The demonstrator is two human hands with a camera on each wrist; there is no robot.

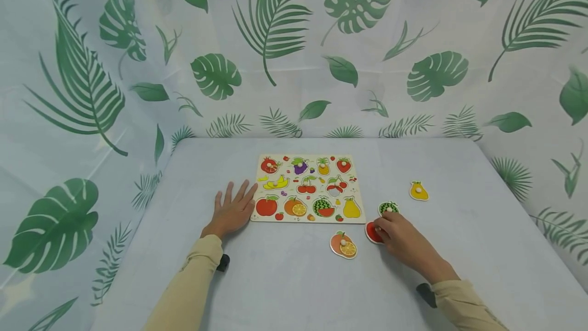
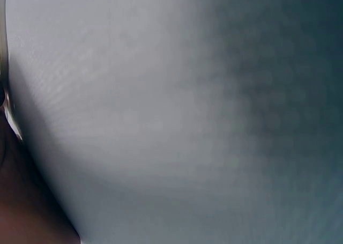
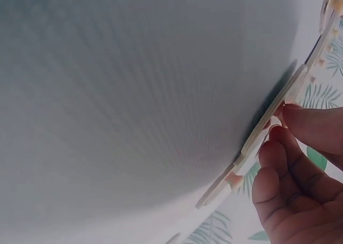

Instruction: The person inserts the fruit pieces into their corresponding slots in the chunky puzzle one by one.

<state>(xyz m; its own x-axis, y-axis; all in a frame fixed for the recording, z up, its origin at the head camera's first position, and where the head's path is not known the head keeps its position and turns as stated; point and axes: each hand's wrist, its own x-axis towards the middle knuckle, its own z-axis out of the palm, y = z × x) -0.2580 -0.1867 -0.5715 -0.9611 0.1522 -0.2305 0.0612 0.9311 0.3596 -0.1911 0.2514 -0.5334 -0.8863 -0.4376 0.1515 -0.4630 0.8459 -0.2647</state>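
Right hand (image 1: pixel 403 239) pinches the red piece (image 1: pixel 371 234) by its knob, thumb and fingertips together; right wrist view confirms the grip. Red piece is at the worktop (image 1: pixel 275 285), just off the near right corner of the puzzle board (image 1: pixel 309 222), partly hidden by the hand. Can't tell if it's lifted. Left hand (image 1: pixel 233 209) lies palm down, fingers spread and straight, inner side at the board's left edge, gripping nothing. Hands well apart, board between them.

Watermelon piece (image 1: pixel 386 206) sits just beyond the right hand's fingertips, orange piece (image 1: pixel 343 245) nearer the person and left of the red one, pear piece (image 1: pixel 418 191) farther off to the right; all three picture side up. Board's near row shows apple, orange, watermelon, pear pictures without knobs; grapes, pineapple and strawberry in the far row have knobs. Beige sleeves (image 1: pixel 184 282) on both arms. Leaf-print cloth (image 1: pixel 294 93) behind. Left wrist view mostly blurred pale surface.
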